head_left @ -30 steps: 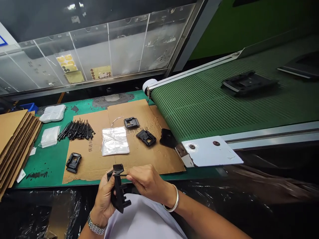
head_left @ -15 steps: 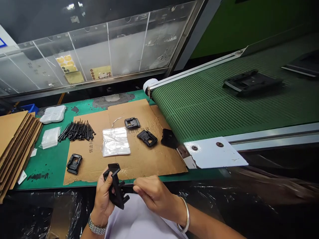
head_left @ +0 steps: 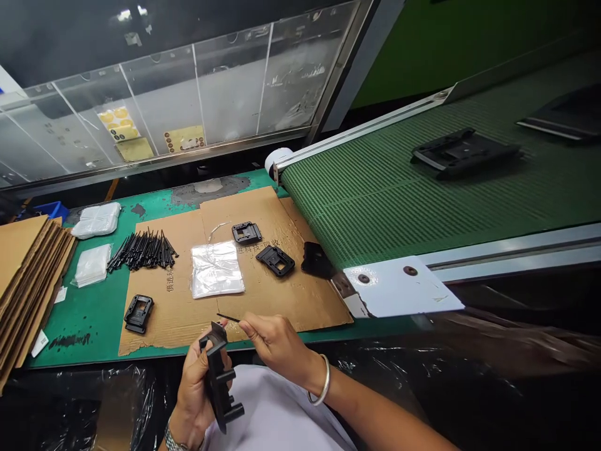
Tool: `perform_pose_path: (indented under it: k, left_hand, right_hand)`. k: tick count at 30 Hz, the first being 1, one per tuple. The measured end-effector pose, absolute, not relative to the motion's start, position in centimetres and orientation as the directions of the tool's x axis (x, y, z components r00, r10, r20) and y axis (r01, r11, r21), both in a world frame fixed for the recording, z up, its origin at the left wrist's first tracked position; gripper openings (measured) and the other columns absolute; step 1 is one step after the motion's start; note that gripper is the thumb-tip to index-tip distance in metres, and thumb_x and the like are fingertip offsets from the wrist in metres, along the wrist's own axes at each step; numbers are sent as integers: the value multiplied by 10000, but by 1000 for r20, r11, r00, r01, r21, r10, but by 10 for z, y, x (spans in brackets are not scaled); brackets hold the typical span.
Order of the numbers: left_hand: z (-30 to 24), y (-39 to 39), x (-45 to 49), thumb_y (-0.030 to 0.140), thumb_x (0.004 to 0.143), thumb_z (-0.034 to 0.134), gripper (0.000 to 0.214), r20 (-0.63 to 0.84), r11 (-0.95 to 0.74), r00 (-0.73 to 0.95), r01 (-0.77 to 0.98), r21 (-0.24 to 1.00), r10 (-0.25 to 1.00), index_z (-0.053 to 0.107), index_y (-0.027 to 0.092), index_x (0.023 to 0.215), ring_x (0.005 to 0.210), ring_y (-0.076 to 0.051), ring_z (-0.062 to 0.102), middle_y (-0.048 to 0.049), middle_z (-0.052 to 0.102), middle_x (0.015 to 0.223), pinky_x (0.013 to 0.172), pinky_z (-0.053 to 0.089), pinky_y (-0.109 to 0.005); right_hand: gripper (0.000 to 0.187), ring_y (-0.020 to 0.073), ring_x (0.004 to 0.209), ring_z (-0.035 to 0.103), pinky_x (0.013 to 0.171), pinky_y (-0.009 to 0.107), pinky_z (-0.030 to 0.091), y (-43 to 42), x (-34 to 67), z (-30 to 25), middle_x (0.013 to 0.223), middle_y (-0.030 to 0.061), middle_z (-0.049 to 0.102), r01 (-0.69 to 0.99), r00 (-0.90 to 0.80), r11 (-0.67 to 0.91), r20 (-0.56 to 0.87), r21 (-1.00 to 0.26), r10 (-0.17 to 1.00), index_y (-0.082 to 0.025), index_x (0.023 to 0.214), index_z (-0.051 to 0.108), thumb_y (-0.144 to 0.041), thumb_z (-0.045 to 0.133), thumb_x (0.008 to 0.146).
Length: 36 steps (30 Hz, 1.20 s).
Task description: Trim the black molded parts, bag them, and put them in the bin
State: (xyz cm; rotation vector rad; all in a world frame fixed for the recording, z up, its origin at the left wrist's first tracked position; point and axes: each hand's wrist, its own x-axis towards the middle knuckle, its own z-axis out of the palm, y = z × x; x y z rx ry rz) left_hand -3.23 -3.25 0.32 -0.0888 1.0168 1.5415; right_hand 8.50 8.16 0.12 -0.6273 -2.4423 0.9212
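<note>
My left hand (head_left: pixel 195 382) is wrapped around a black plastic bracket (head_left: pixel 216 382), held upright over my lap with its pegs facing right. Between the thumb and fingers of my right hand (head_left: pixel 272 341) is a thin black rod (head_left: pixel 227 317), its free end pointing left above the bracket's top edge. Similar slender black rods lie in a pile (head_left: pixel 144 250) on the cardboard. Left of centre on that sheet rests a black frame part (head_left: pixel 139 313). Two more, a far frame part (head_left: pixel 246 233) and a nearer one (head_left: pixel 276 260), lie beside the clear plastic bags (head_left: pixel 216 269).
Cardboard (head_left: pixel 300 300) covers part of the green table (head_left: pixel 107 332). Stacked cardboard sheets (head_left: pixel 32 275) stand at left, near two bundles of clear bags (head_left: pixel 97 219). On the right, a green conveyor belt (head_left: pixel 357 194) carries black parts (head_left: pixel 462 153); its white end plate (head_left: pixel 404 285) juts over the table.
My right hand has risen and moved slightly left, bringing the thin rod from the bracket's peg side to above its top. The bracket sits a little lower.
</note>
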Motion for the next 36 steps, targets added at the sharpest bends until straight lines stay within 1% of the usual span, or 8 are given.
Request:
perform_pose_path:
  k: [11, 17, 24, 28, 30, 32, 34, 36]
  left_hand:
    - [-6, -32, -42, 161, 727, 533, 419, -499, 222, 83, -949, 224, 862, 510, 150, 1145, 361, -1, 228, 78, 311, 494, 322, 199, -84]
    - [-2, -40, -39, 106, 790, 471, 470, -452, -29, 25, -993, -111, 892, 385, 213, 1240, 444, 33, 415, 33, 445, 666, 367, 297, 2]
    - [-8, -39, -32, 149, 832, 404, 351, -456, -56, 57, -971, -231, 888, 420, 133, 1182, 533, -25, 453, 41, 430, 606, 428, 379, -50]
    - [-10, -39, -30, 155, 799, 464, 284, -500, -53, 18, -990, -129, 866, 511, 156, 1079, 529, -38, 429, 51, 396, 566, 433, 361, -80]
    - [-11, -38, -31, 157, 779, 492, 249, -539, -55, -17, -997, -53, 842, 546, 153, 1021, 533, -43, 425, 44, 407, 578, 446, 360, -99]
    - [-15, -34, -33, 156, 770, 496, 182, -609, -66, -55, -998, 4, 791, 581, 140, 930, 573, -56, 457, 21, 453, 616, 489, 389, -128]
    - [-21, -26, -34, 141, 781, 460, 142, -711, -80, -88, -996, 45, 697, 600, 123, 798, 621, -78, 506, -13, 512, 660, 541, 422, -164]
    - [-28, -19, -32, 138, 800, 413, 208, -798, -68, -106, -994, 81, 594, 596, 118, 704, 644, -107, 547, -43, 560, 686, 586, 448, -208]
  right_hand:
    - [384, 83, 440, 360, 451, 238, 204, 81, 93, 14, 517, -23, 447, 57, -910, 774, 286, -631, 301, -178, 603, 438, -303, 259, 918]
    - [391, 107, 492, 442, 491, 213, 301, 94, 103, -21, 548, -15, 477, 372, -787, 539, 51, -756, 615, -189, 664, 441, -339, 191, 924]
    - [195, 182, 742, 565, 567, 246, 342, 115, 113, -104, 864, 93, 597, 852, -523, 502, -306, -149, 796, -148, 879, 544, -168, 350, 874]
    - [174, 270, 867, 522, 686, 334, 375, 120, 118, -117, 892, 164, 564, 886, -459, 459, -270, -69, 847, -94, 902, 556, -156, 406, 840]
    - [189, 289, 912, 492, 746, 384, 374, 117, 117, -108, 932, 176, 550, 869, -494, 473, -179, -147, 851, -90, 950, 544, -181, 427, 834]
    - [239, 267, 936, 484, 789, 390, 386, 105, 112, -92, 968, 163, 546, 735, -616, 552, -49, -393, 786, -105, 1022, 511, -238, 405, 855]
    - [350, 237, 962, 486, 824, 371, 405, 85, 102, -77, 1016, 142, 541, 427, -763, 618, 104, -660, 638, -125, 1119, 448, -358, 385, 866]
    - [553, 244, 1002, 478, 850, 384, 412, 62, 90, -67, 1079, 151, 522, 160, -833, 607, 223, -778, 506, -120, 1211, 367, -495, 434, 811]
